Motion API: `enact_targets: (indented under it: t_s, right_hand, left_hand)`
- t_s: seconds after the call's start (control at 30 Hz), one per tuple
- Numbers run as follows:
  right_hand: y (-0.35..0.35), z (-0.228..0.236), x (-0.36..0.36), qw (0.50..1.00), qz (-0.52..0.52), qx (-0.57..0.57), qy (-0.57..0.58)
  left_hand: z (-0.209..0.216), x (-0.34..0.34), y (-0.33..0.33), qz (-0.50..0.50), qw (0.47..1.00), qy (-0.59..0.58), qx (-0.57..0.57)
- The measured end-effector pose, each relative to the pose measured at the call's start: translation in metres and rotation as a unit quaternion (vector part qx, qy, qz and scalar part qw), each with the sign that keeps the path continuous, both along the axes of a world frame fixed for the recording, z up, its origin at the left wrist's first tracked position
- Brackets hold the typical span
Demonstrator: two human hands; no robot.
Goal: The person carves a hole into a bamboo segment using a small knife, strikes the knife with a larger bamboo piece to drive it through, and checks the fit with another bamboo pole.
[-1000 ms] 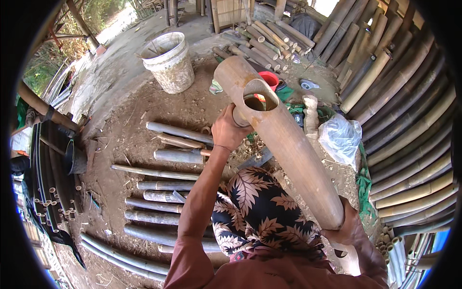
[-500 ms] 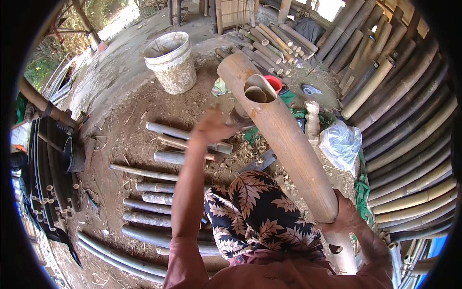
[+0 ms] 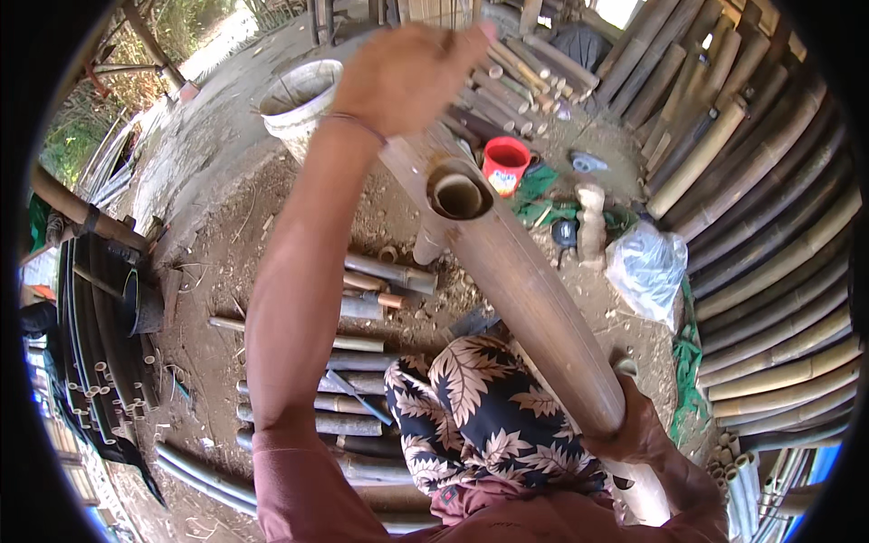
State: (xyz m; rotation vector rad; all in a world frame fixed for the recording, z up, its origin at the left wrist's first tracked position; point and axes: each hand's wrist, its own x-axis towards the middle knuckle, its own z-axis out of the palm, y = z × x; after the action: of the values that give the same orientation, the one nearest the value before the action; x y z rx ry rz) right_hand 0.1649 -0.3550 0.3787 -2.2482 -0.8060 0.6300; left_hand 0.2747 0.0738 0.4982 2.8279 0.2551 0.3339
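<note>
A thick brown bamboo tube (image 3: pixel 543 312) slants across my lap from the far middle to the near right. It has a large oval opening (image 3: pixel 459 195) cut in its side, and a rounded inner rim shows within. My right hand (image 3: pixel 625 425) grips the tube near its lower end. Below that hand, a paler bamboo section (image 3: pixel 644 493) with a small dark hole is partly hidden. My left hand (image 3: pixel 412 80) is raised over the tube's far end and covers it. Its fingers are blurred and partly hidden, so contact with the tube is unclear.
Cut bamboo lengths (image 3: pixel 362 362) lie on the dirt floor at left. A dirty white bucket (image 3: pixel 294 113) stands far left and a red tub (image 3: pixel 506 166) beyond the tube. A clear plastic bag (image 3: pixel 647 267) sits right, near many stacked bamboo poles (image 3: pixel 778 271).
My left hand has swung up and away from me, over the tube's far end. That end has shifted left and down a little; my right hand keeps its grip.
</note>
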Motion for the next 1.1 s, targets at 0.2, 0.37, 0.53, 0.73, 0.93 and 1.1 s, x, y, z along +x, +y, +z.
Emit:
enact_targets:
  t_s: [0.2, 0.37, 0.53, 0.73, 0.93, 1.1]
  right_hand:
    - [0.006, -0.018, 0.005, 0.998, 0.015, -0.044, -0.03]
    - [0.011, -0.016, 0.015, 0.999, -0.007, -0.023, 0.021]
    - [0.014, -0.001, 0.022, 0.983, -0.097, -0.131, 0.079]
    - [0.016, -0.013, 0.019, 0.996, -0.01, -0.087, -0.003]
    - [0.034, -0.033, 0.048, 0.994, -0.025, -0.099, 0.045]
    - [0.008, -0.015, 0.047, 0.996, -0.073, -0.038, 0.041]
  left_hand:
    - [-0.083, 0.027, 0.026, 0.027, 0.998, -0.037, 0.038]
    - [-0.08, 0.015, 0.032, -0.019, 0.992, -0.021, -0.124]
    - [-0.044, 0.017, 0.02, -0.091, 0.99, -0.002, -0.107]
    - [-0.078, 0.035, 0.039, -0.088, 0.991, -0.06, -0.086]
    - [-0.11, 0.054, 0.048, -0.135, 0.989, -0.028, 0.055]
    - [-0.103, 0.069, 0.034, -0.175, 0.96, -0.041, 0.214]
